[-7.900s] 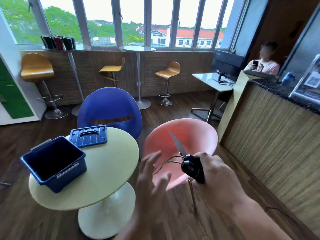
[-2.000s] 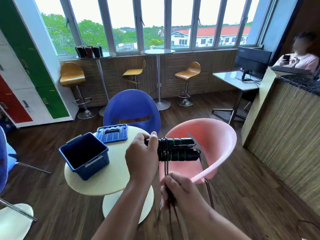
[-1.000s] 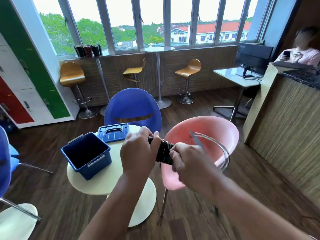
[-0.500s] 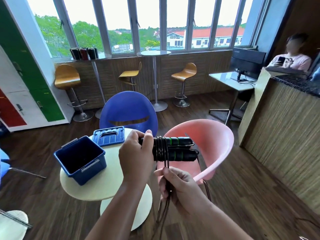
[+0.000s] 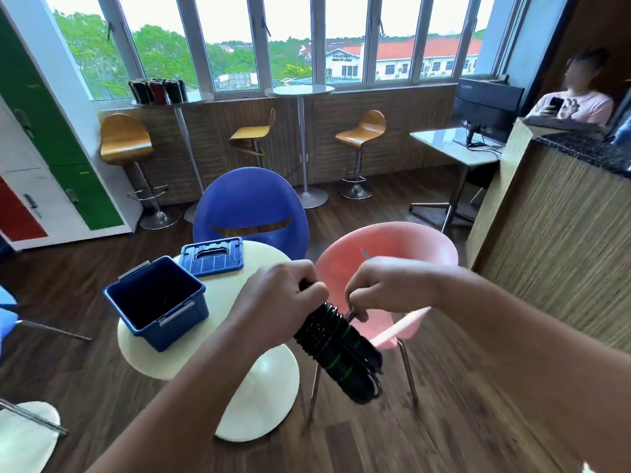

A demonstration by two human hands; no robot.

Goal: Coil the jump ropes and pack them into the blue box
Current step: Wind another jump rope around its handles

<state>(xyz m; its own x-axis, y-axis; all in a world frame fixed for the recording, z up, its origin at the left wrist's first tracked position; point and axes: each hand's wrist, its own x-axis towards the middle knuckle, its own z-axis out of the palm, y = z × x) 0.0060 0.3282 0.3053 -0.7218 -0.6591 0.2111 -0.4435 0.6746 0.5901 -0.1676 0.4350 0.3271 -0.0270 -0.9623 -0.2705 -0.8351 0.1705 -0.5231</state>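
A black jump rope (image 5: 336, 349) with green-ringed handles is bundled, its cord wound round both handles. My left hand (image 5: 280, 298) grips the upper end of the handles, which slant down to the right. My right hand (image 5: 386, 285) pinches the cord's end at the top of the coil. The open blue box (image 5: 191, 310) stands on the round cream table (image 5: 222, 343), to the left of my hands. Nothing is visible inside it. Its blue lid (image 5: 212, 257) lies flat behind it.
A pink chair (image 5: 403, 247) stands right behind my hands and a blue chair (image 5: 251, 199) beyond the table. A wood-clad counter (image 5: 560, 233) runs along the right, with a person seated behind it. Bar stools and tall tables line the windows.
The handles have tilted from level to slanting down to the right. More cord now wraps them, no loose cord hangs below, and my right hand has risen from under the bundle to its top.
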